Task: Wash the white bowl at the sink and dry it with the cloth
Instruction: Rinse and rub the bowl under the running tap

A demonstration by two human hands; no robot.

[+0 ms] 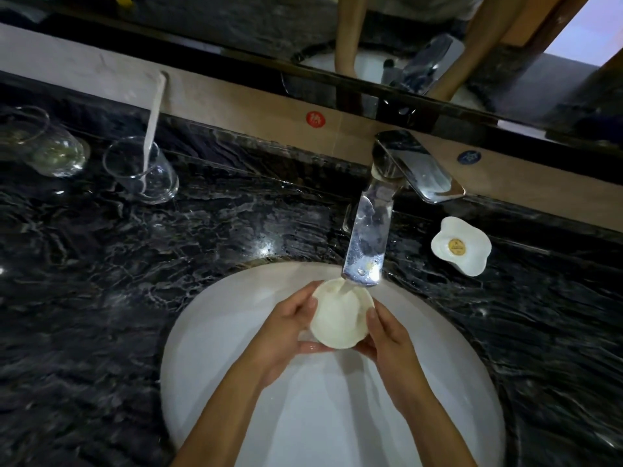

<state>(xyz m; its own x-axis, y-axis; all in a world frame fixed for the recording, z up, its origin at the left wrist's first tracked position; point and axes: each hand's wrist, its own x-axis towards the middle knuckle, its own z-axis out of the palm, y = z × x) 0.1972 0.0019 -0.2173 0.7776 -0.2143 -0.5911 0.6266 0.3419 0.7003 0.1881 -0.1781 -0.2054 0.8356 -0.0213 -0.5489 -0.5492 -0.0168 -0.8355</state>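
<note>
The small white bowl is held over the white sink basin, right under the chrome faucet spout. Water runs from the spout onto the bowl's far rim. My left hand grips the bowl's left side, thumb on the rim and fingers beneath it. On the right side, my right hand holds it with the thumb on the rim. No cloth is in view.
Black marble counter surrounds the basin. Two clear glasses stand at the back left, the nearer glass holding a white toothbrush. A flower-shaped white dish sits right of the faucet. A mirror runs along the back wall.
</note>
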